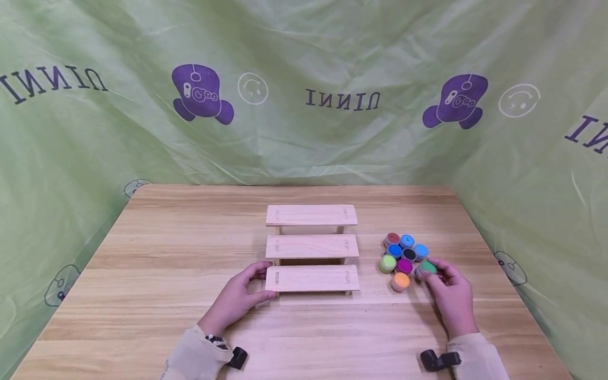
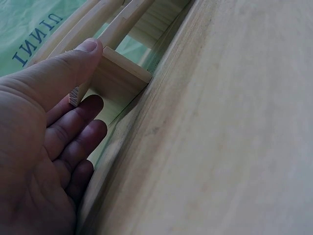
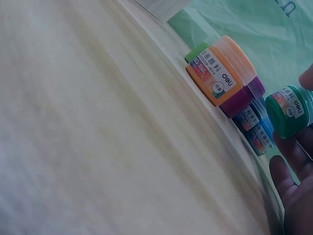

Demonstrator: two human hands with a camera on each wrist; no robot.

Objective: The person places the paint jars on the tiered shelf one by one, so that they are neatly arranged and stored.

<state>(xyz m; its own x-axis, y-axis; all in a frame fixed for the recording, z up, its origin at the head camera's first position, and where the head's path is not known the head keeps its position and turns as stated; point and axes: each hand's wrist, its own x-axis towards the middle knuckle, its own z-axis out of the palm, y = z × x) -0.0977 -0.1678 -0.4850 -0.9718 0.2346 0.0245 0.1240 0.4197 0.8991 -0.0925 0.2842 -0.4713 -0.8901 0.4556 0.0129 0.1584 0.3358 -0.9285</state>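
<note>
A pale wooden three-step stand [image 1: 312,278] is in the middle of the table. My left hand [image 1: 236,296] grips the left end of its lowest step, thumb at the front edge and fingers behind; the left wrist view shows the thumb [image 2: 73,68] and curled fingers around the board's end. To the right, my right hand [image 1: 453,295] pinches a green paint jar [image 1: 426,268] between thumb and fingers. In the right wrist view this jar [image 3: 291,111] appears raised off the table, tilted, beside an orange paint jar [image 3: 220,71].
Several other paint jars stand clustered right of the stand, among them a lime one [image 1: 387,264], a purple one [image 1: 404,266], a black one [image 1: 408,255] and a red-brown one [image 1: 391,240]. A green printed cloth [image 1: 304,142] hangs around the wooden table [image 1: 157,264].
</note>
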